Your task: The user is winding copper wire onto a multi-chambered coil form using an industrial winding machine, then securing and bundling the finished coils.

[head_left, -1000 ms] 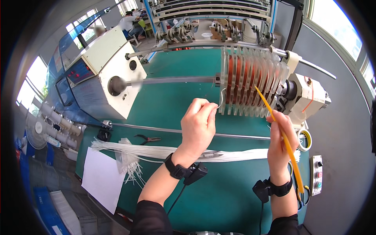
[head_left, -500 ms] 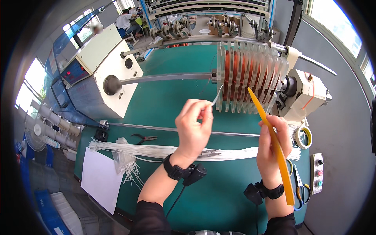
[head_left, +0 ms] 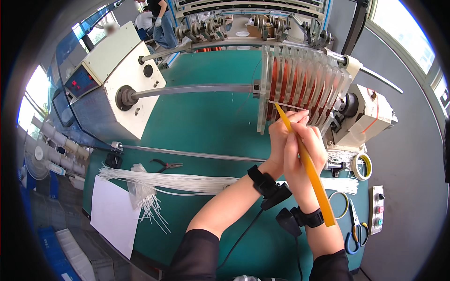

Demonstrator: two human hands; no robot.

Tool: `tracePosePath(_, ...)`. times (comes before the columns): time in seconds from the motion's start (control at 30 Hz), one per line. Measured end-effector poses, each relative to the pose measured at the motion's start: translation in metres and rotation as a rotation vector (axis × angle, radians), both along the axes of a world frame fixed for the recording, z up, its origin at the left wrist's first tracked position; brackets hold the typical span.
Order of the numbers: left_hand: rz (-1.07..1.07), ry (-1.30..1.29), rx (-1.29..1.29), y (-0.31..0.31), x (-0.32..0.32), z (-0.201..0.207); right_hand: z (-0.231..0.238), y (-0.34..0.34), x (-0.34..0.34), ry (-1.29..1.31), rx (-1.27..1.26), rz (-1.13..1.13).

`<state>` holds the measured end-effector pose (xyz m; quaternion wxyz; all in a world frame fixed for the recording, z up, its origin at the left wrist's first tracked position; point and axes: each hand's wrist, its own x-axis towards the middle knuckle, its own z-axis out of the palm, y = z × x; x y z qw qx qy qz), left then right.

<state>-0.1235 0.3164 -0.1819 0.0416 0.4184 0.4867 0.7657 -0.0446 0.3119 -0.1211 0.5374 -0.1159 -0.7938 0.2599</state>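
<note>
My right hand [head_left: 307, 147] is closed around a long tapered yellow stick [head_left: 309, 173]. Its narrow tip is at the left part of a coil former [head_left: 265, 93] with clear plates and copper-coloured wire windings [head_left: 286, 77] between them. Right beside it, partly hidden behind the right hand, my left hand [head_left: 278, 143] has its fingers pinched together. A thin white strip [head_left: 290, 107] runs from the left side of the windings across the front to those fingertips. The exact grip on the strip is partly hidden.
A bundle of white strips [head_left: 187, 182] crosses the green table [head_left: 197, 126], with pliers [head_left: 166, 165] and white paper [head_left: 114, 213] nearby. At right are a tape roll [head_left: 362, 166], scissors [head_left: 356, 229] and a button box [head_left: 376, 210]. A winding machine [head_left: 122, 89] stands left.
My left hand has moved right, drawing the white strip across the windings. The right hand has shifted left, bringing the yellow stick's tip leftward. A person in the background has come into view standing.
</note>
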Motion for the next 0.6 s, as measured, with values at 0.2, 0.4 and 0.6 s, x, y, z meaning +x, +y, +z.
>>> tracePosePath(0.2, -0.113, -0.205, 0.070, 0.000, -0.001, 0.005, -0.005, 0.002, -0.007, 0.001, -0.041, -0.010)
tracePosePath(0.4, -0.283, -0.392, 0.179, -0.002, -0.003, -0.006, -0.009, 0.009, -0.015, 0.046, 0.149, -0.023)
tracePosePath(0.6, -0.208, -0.294, 0.122, -0.006, -0.001, 0.002, -0.013, 0.012, -0.013, 0.087, 0.111, -0.018)
